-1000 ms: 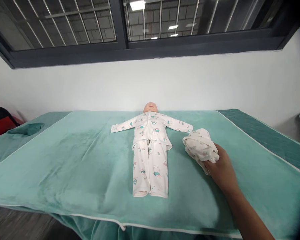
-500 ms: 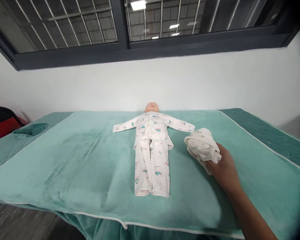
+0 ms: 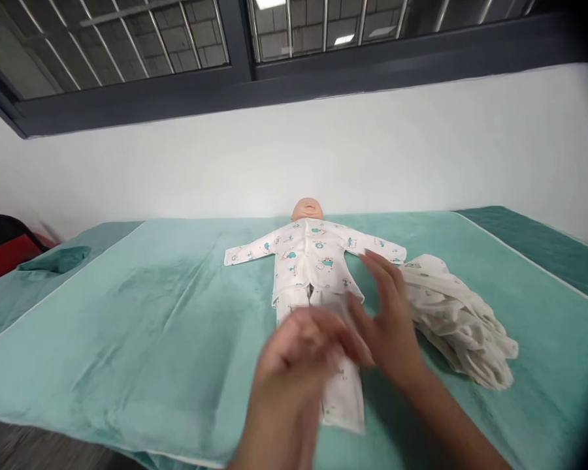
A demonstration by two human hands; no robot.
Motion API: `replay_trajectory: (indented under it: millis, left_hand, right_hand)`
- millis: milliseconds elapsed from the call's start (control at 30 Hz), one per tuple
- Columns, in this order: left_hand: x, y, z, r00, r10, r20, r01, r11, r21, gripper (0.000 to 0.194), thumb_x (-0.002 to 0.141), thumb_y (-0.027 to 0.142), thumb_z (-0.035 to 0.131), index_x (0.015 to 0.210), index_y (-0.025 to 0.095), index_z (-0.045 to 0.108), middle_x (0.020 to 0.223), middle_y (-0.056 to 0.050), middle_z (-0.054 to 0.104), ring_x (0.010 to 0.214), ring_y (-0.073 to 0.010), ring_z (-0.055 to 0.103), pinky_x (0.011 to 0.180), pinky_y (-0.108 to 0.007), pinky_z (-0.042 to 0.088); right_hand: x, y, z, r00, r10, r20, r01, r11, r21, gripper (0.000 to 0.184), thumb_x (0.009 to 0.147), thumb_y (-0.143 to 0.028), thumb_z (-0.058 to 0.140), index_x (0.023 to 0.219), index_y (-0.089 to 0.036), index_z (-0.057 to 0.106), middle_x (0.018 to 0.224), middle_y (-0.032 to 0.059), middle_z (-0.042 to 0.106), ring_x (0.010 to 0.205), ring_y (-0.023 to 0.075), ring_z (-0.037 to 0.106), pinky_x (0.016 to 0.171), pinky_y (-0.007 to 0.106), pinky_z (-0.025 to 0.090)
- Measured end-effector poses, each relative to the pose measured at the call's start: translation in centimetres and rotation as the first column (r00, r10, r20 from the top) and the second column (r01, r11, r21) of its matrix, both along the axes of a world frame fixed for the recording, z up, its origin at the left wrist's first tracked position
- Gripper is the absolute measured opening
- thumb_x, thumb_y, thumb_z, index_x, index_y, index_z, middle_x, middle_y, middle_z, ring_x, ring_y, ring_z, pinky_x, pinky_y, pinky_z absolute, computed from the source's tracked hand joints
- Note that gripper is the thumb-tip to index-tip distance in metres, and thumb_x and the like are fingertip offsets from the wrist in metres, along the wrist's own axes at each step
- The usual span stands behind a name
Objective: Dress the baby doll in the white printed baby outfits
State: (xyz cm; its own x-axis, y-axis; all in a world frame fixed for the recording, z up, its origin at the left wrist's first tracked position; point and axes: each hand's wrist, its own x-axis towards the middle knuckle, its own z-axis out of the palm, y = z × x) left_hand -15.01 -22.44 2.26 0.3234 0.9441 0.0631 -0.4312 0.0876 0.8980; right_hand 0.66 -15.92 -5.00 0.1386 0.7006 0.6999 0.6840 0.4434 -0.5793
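A baby doll (image 3: pixel 307 208) lies on its back, dressed in a white long-sleeved top (image 3: pixel 308 258) and white trousers (image 3: pixel 343 398) with small animal prints. Above the trousers hangs my left hand (image 3: pixel 304 346), smeared by motion, its fingers bent; whether they are closed cannot be made out. Close beside it, my right hand (image 3: pixel 387 320) has its fingers apart and holds nothing. A crumpled white printed cloth bundle (image 3: pixel 458 320) rests on the bed just right of my right hand. Both hands cover part of the trouser legs.
A green bed cover (image 3: pixel 127 339) with white edging lies under everything. A white wall (image 3: pixel 200 170) and a dark-framed, barred window (image 3: pixel 255 91) stand behind. At the far left are a red and black item (image 3: pixel 7 254) and a folded green cloth (image 3: pixel 53 259).
My right hand has let go of the cloth bundle, now lying on the bed, and moved left over the doll. My left hand has come into view. The view has shifted slightly.
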Motion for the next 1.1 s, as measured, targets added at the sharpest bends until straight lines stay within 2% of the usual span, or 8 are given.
replay_trajectory:
  millis: [67, 100, 233, 367, 467, 667, 900, 1100]
  left_hand:
    - [-0.4, 6.3, -0.9, 0.941, 0.31, -0.133, -0.283, 0.94, 0.189, 0.007, 0.087, 0.027, 0.062, 0.091, 0.023, 0.067, 0.088, -0.003, 0.068, 0.09, -0.0187, 0.064, 0.087, -0.034, 0.049]
    - [-0.6, 9.4, -1.5, 0.905, 0.373, -0.204, -0.31, 0.907, 0.284, 0.012, 0.087, 0.026, 0.061, 0.097, 0.023, 0.067, 0.095, -0.004, 0.069, 0.095, -0.0191, 0.064, 0.091, -0.034, 0.048]
    - [-0.7, 20.4, -3.9, 0.688, 0.505, -0.521, -0.194, 0.82, 0.539, 0.027, 0.088, 0.019, 0.053, 0.112, 0.018, 0.065, 0.12, -0.009, 0.064, 0.113, -0.0207, 0.059, 0.102, -0.037, 0.043]
    - [-0.2, 26.8, -5.1, 0.54, 0.562, -0.627, -0.062, 0.769, 0.636, 0.029, 0.091, 0.019, 0.049, 0.112, 0.017, 0.068, 0.119, -0.01, 0.063, 0.116, -0.022, 0.057, 0.106, -0.039, 0.041]
    - [0.2, 28.3, -5.5, 0.554, 0.533, -0.639, -0.04, 0.784, 0.619, 0.03, 0.094, 0.024, 0.046, 0.111, 0.02, 0.07, 0.116, -0.008, 0.063, 0.116, -0.0208, 0.057, 0.107, -0.037, 0.04]
    - [0.0, 28.2, -5.8, 0.577, 0.501, -0.645, -0.016, 0.796, 0.605, 0.035, 0.097, 0.026, 0.042, 0.118, 0.026, 0.069, 0.117, -0.006, 0.059, 0.118, -0.0189, 0.053, 0.109, -0.036, 0.036]
    - [-0.1, 28.3, -5.8, 0.541, 0.474, -0.694, -0.008, 0.829, 0.559, 0.036, 0.097, 0.028, 0.041, 0.122, 0.028, 0.068, 0.119, -0.005, 0.057, 0.12, -0.0216, 0.05, 0.109, -0.04, 0.036]
    - [0.0, 28.0, -5.5, 0.533, 0.471, -0.703, -0.009, 0.833, 0.553, 0.037, 0.097, 0.025, 0.041, 0.122, 0.028, 0.067, 0.117, -0.006, 0.057, 0.117, -0.0212, 0.051, 0.108, -0.039, 0.037]
  right_hand:
    - [-0.9, 5.6, 0.7, 0.993, 0.052, -0.105, -0.062, 0.993, -0.097, 0.05, 0.087, -0.027, 0.055, 0.137, -0.025, 0.048, 0.137, 0.0112, 0.054, 0.131, 0.028, 0.047, 0.11, 0.052, 0.039]
    - [-1.1, 8.4, 0.9, 0.986, 0.046, -0.163, -0.071, 0.986, -0.154, 0.048, 0.086, -0.028, 0.056, 0.133, -0.022, 0.051, 0.134, 0.0121, 0.057, 0.128, 0.0284, 0.05, 0.108, 0.051, 0.04]
    - [-1.4, 17.5, 1.4, 0.98, 0.076, -0.186, -0.134, 0.937, -0.321, 0.049, 0.084, -0.03, 0.055, 0.132, -0.016, 0.053, 0.137, 0.0162, 0.056, 0.129, 0.0309, 0.049, 0.11, 0.05, 0.037]
    - [-0.6, 20.7, 0.8, 0.959, 0.195, -0.204, -0.263, 0.881, -0.394, 0.041, 0.09, -0.035, 0.048, 0.126, -0.019, 0.06, 0.137, 0.0116, 0.058, 0.129, 0.0288, 0.05, 0.111, 0.048, 0.035]
    - [0.0, 20.7, 0.3, 0.946, 0.23, -0.23, -0.306, 0.868, -0.391, 0.039, 0.091, -0.037, 0.047, 0.123, -0.023, 0.062, 0.135, 0.0079, 0.059, 0.129, 0.0263, 0.049, 0.112, 0.046, 0.033]
    - [0.5, 22.0, -0.1, 0.938, 0.235, -0.254, -0.326, 0.846, -0.422, 0.032, 0.088, -0.036, 0.051, 0.117, -0.028, 0.064, 0.132, 0.0037, 0.058, 0.128, 0.026, 0.046, 0.112, 0.047, 0.03]
    - [0.8, 23.9, 0.2, 0.911, 0.261, -0.319, -0.38, 0.832, -0.405, 0.015, 0.083, -0.033, 0.055, 0.09, -0.022, 0.063, 0.105, 0.0041, 0.065, 0.098, 0.0214, 0.058, 0.093, 0.04, 0.042]
    - [0.5, 23.5, -0.1, 0.906, 0.245, -0.345, -0.353, 0.888, -0.295, 0.012, 0.086, -0.032, 0.052, 0.088, -0.022, 0.059, 0.09, 0.0009, 0.063, 0.084, 0.0177, 0.055, 0.082, 0.033, 0.042]
